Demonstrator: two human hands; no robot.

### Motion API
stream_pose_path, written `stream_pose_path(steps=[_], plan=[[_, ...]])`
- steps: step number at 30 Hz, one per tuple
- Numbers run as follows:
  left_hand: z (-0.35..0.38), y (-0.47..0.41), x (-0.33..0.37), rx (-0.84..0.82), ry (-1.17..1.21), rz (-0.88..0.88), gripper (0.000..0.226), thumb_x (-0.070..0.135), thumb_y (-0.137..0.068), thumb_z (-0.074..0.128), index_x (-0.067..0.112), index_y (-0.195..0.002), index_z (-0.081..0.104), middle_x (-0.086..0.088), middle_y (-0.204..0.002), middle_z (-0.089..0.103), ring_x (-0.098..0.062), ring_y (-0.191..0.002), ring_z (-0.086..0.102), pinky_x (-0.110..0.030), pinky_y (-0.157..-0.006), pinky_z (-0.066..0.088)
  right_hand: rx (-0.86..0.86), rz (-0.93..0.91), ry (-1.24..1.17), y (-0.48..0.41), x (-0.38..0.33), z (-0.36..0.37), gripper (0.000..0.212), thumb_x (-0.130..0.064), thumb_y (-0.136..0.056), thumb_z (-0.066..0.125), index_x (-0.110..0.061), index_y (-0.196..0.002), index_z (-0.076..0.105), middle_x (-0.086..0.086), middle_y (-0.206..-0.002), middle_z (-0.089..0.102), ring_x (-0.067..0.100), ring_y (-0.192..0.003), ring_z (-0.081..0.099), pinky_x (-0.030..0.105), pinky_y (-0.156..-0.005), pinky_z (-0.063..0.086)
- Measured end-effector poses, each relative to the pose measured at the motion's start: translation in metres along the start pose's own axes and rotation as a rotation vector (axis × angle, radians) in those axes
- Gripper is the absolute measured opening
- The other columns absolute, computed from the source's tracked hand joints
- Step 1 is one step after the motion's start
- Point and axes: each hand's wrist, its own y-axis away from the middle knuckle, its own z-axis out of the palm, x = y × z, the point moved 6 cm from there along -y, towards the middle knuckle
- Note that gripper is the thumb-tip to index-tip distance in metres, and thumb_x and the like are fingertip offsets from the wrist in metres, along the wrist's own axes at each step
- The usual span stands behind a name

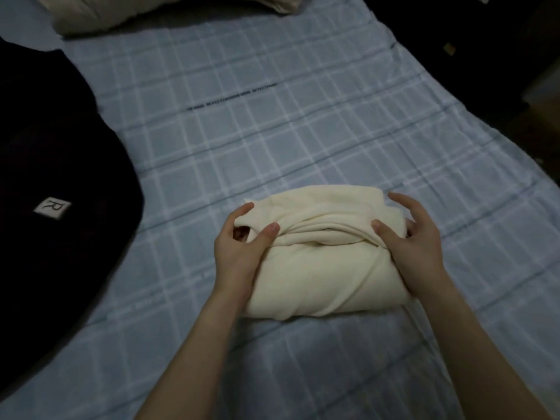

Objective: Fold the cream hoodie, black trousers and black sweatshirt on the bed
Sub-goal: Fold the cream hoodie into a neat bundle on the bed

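Observation:
The cream hoodie (pixel 318 268) lies on the bed as a compact rolled bundle, just in front of me. My left hand (pixel 239 247) grips its left end, thumb on top and fingers tucked into a fold of the fabric. My right hand (pixel 415 247) holds the right end, thumb pressed on the top fold and fingers curled round the far side. A heap of black clothing (pixel 54 165) with a small white "R" label lies at the left; I cannot tell the trousers from the sweatshirt in it.
The bed carries a light blue checked sheet (pixel 272 116). A beige pillow (pixel 127 13) lies at the head of the bed, top left. Beyond the bed's right edge the floor area (pixel 515 71) is dark.

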Motion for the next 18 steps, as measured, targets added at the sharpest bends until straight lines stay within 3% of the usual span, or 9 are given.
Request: stream_pose_path(steps=[3,9,14,16,18], plan=[[-0.001,-0.001,0.0,0.001,0.0,0.002,0.051,0.011,-0.072,0.085,0.023,-0.117,0.066,0.016,-0.11,0.07,0.003,-0.101,0.065,-0.008,-0.081,0.048,-0.023,0.006,-0.002,-0.001,0.0,0.003,0.047,-0.017,-0.084,0.077,-0.044,-0.119,0.06,0.003,-0.114,0.069,0.019,-0.097,0.068,0.032,-0.082,0.056],[-0.006,0.0,-0.005,0.02,-0.02,0.024,0.052,0.017,-0.072,0.086,0.026,-0.119,0.066,0.015,-0.112,0.071,-0.001,-0.105,0.065,-0.012,-0.085,0.05,-0.016,-0.039,0.047,0.005,-0.007,0.007,0.027,-0.011,-0.086,0.073,-0.029,-0.106,0.069,-0.018,-0.112,0.067,0.002,-0.106,0.063,0.018,-0.092,0.049],[-0.004,0.004,-0.001,0.033,-0.032,0.03,0.051,0.017,-0.073,0.085,0.026,-0.119,0.065,0.009,-0.115,0.07,-0.002,-0.105,0.065,-0.011,-0.083,0.05,-0.055,-0.026,0.066,0.008,-0.009,0.006,0.018,-0.013,-0.088,0.071,-0.027,-0.099,0.069,-0.022,-0.102,0.069,-0.004,-0.098,0.061,0.016,-0.085,0.047],[-0.004,0.007,0.002,0.04,-0.053,0.043,0.051,0.021,-0.073,0.085,0.027,-0.12,0.065,0.011,-0.116,0.069,-0.001,-0.105,0.065,-0.01,-0.082,0.049,-0.059,-0.039,0.067,0.008,-0.01,0.005,0.02,-0.015,-0.089,0.07,-0.028,-0.104,0.068,-0.022,-0.107,0.068,-0.007,-0.101,0.06,0.017,-0.088,0.048],[-0.004,0.009,0.004,0.053,-0.063,0.041,0.054,0.03,-0.075,0.082,0.032,-0.124,0.062,0.011,-0.119,0.068,0.001,-0.106,0.064,-0.011,-0.084,0.05,-0.064,-0.041,-0.015,0.008,-0.013,0.005,0.028,-0.027,-0.094,0.063,-0.033,-0.122,0.062,-0.021,-0.123,0.062,-0.006,-0.114,0.056,0.014,-0.096,0.044]])
